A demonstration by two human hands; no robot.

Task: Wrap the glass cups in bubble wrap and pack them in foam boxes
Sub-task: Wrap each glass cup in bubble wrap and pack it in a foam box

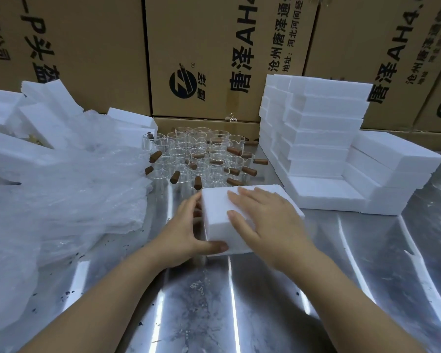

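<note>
Cartons (214, 59) marked 唐泽AH4, left hand (186, 225) gripping foam box (215, 219), right hand (270, 220) atop

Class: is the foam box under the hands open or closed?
Closed: the foam box shows an unbroken white top, right hand flat on it. Contents hidden.

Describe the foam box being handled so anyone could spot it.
On the metal table, in front of the glass cups, sits one foam box. Unlike the stacked boxes at right, it's alone, gripped by the left hand, right hand on top.
</note>
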